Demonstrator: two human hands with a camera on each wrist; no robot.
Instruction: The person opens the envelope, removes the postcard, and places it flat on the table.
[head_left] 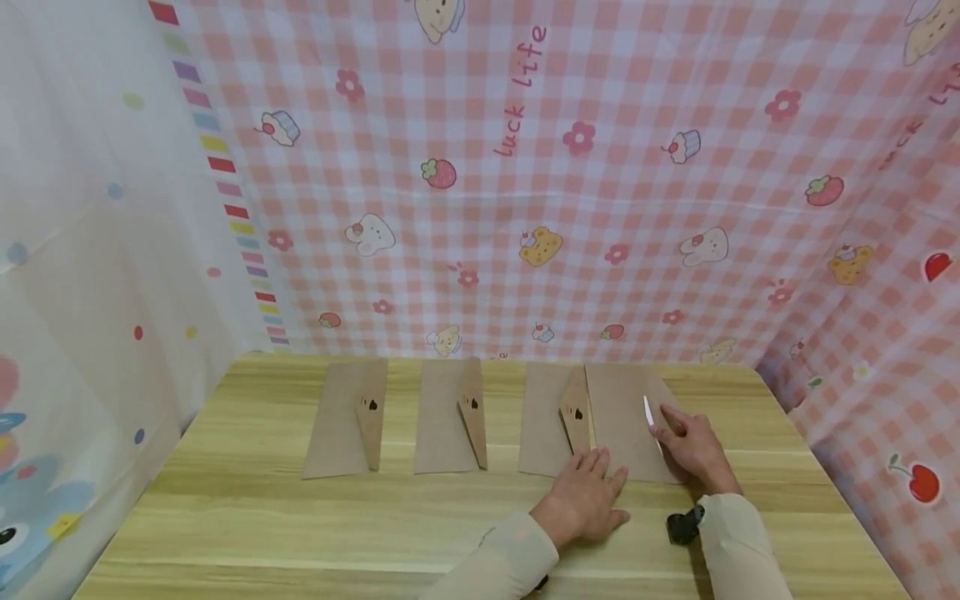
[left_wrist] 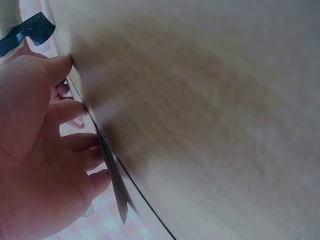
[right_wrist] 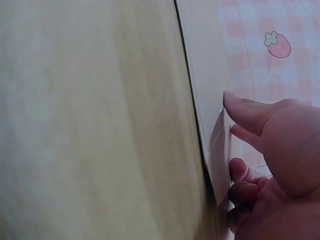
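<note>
Four brown paper envelopes lie in a row on the wooden table. The leftmost envelope, the second envelope and the third envelope have pointed flaps with a small dark heart mark. The rightmost envelope has its flap out to the right and a white sliver along its mouth. My left hand rests fingers spread at the near edges of the third and rightmost envelopes. Thumb and forefinger of my right hand grip the rightmost envelope at its mouth and flap.
A pink checked cloth with cartoon prints hangs right behind the table's back edge. Patterned cloth also hangs along the right side, and a white dotted cloth along the left. Dark camera mounts sit at the wrists.
</note>
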